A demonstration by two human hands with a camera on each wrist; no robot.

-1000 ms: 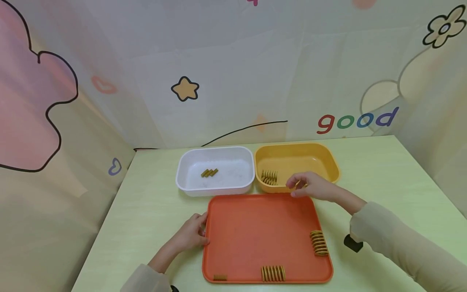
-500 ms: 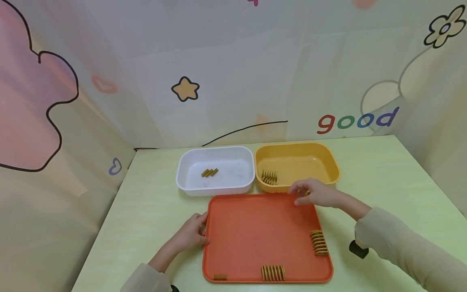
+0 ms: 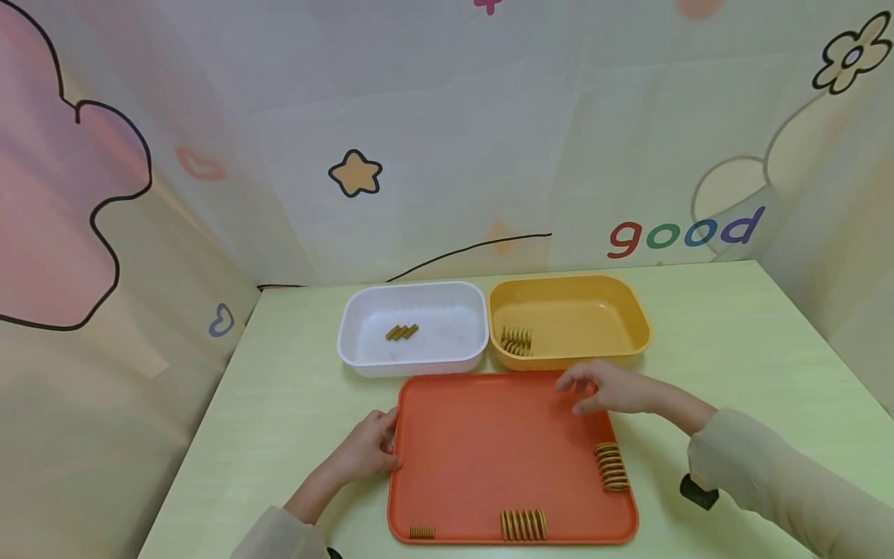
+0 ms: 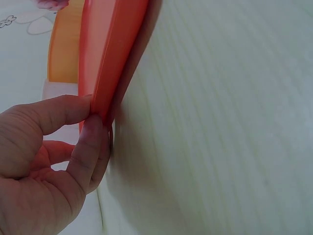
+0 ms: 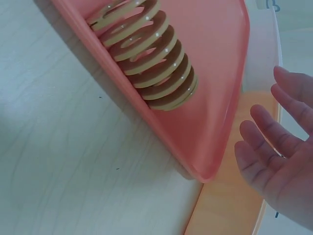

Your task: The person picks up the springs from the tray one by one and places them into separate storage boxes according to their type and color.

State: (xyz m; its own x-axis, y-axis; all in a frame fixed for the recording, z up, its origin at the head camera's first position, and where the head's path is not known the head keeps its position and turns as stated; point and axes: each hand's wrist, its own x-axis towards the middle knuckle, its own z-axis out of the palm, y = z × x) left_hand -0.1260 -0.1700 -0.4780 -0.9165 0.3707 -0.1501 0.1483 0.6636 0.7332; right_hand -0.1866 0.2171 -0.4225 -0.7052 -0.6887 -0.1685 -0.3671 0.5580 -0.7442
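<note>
The word "good" (image 3: 687,234) is printed in lowercase, rounded letters on the pale, cartoon-patterned backdrop sheet (image 3: 454,116), right of centre in the head view. Letter colours, left to right: "g" red, first "o" green, second "o" blue, "d" purple. The word slopes slightly upward to the right. A pink mark (image 3: 487,6) at the top edge is cut off and unreadable.

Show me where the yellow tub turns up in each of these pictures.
Head: the yellow tub sits right of centre, beyond the orange-red tray.
Left wrist: upper left, partly hidden behind the tray.
Right wrist: lower right, partly behind the right hand.
Shared landmark: the tray, visible in all three.
</note>
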